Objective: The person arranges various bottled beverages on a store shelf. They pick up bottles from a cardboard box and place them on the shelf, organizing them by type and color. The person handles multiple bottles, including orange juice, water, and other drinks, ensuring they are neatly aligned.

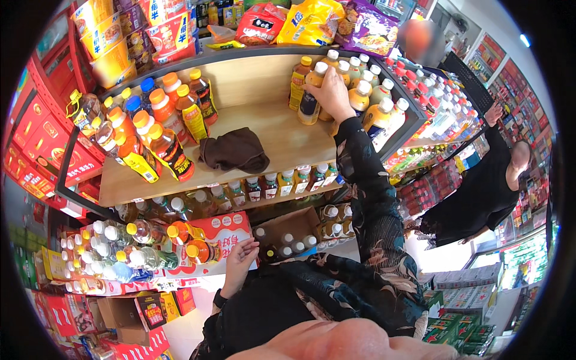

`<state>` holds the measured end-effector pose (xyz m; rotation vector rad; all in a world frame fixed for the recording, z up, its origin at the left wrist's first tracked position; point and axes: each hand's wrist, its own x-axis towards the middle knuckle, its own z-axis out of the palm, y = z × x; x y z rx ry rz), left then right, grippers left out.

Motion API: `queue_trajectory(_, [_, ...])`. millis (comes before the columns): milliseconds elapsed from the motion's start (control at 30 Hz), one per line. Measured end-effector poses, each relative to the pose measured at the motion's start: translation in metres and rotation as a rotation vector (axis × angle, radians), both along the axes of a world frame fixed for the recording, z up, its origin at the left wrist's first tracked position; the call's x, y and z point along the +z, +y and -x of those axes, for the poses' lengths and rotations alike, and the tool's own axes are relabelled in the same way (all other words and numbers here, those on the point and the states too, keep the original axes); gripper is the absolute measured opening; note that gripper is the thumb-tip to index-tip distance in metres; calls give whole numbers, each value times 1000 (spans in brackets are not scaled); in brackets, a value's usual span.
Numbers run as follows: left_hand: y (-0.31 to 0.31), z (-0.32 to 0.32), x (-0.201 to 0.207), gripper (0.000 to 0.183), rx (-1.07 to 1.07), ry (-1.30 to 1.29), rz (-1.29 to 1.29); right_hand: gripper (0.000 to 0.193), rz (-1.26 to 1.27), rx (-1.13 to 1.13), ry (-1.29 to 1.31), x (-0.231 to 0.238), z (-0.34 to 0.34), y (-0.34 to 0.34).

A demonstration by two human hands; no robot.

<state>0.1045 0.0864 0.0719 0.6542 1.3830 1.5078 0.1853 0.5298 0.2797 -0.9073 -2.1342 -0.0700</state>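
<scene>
At the right end of the wooden shelf point(288, 138), my right hand point(331, 95) is closed round the upper part of a white-capped juice bottle point(309, 111). The bottle is upright, with orange-yellow contents and a dark label. Close beside it stands a yellow-capped tea bottle point(298, 84); more juice bottles point(378, 114) crowd to the right. My left hand point(241, 259) hangs low before my body, fingers loosely bent and nothing seen in them. It is near a red-and-white carton point(225, 231). A crumpled dark brown cloth point(235, 150) lies mid-shelf.
Orange-, yellow- and blue-capped bottles point(159, 129) fill the shelf's left end. A lower row of bottles point(285, 182) stands beneath. Noodle tubs point(99, 42) and bagged noodles point(309, 23) sit above. Another person point(480, 186) in black reaches toward shelves at the right.
</scene>
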Motion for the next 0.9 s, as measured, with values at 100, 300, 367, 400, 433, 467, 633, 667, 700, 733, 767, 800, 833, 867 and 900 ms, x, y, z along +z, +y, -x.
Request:
queue_trajectory(100, [-9, 4, -12, 35, 31, -1, -8, 87, 7, -79, -75, 5, 5, -6])
queue_trajectory(300, [-25, 2, -17, 36, 116, -37, 37, 84, -329, -32, -82, 4, 11, -51])
queue_trajectory(367, [-23, 3, -17, 36, 112, -15, 50, 72, -260, 188, -174, -11, 24, -58])
queue_trajectory(400, [-23, 3, -18, 36, 104, 1, 54, 69, -164, 307, -248, -30, 34, -53])
queue_trajectory(433, [-21, 2, -14, 36, 91, 7, 64, 64, -53, 401, -282, -38, 41, -49])
queue_trajectory(467, [-17, 2, -12, 36, 67, 8, 59, 60, -71, 404, -315, -53, 47, -32])
queue_trajectory(633, [-16, 1, -12, 37, 38, -2, 27, 60, 418, 232, -225, -54, 84, 4])
queue_trajectory(667, [-17, 3, -13, 37, 36, -9, 25, 60, 458, 180, -227, -53, 83, 5])
queue_trajectory(700, [-18, 1, -14, 37, 38, -21, 23, 61, 498, 130, -236, -51, 82, 5])
queue_trajectory(733, [-19, 1, -16, 37, 39, -33, 20, 62, 537, 79, -245, -50, 80, 5])
queue_trajectory(767, [-19, 2, -17, 37, 45, -19, 27, 59, 503, 92, -219, -54, 78, 11])
queue_trajectory(800, [-22, 3, -17, 37, 58, -6, 38, 58, 489, 114, -225, -54, 79, 8])
queue_trajectory(833, [-25, 4, -18, 37, 69, 7, 49, 56, 475, 135, -230, -54, 79, 4])
queue_trajectory(867, [-29, 3, -19, 37, 78, 2, 60, 54, 462, 155, -235, -54, 79, 1])
queue_trajectory(900, [-31, 4, -18, 36, 80, -1, 68, 51, 476, 200, -286, -53, 75, -1])
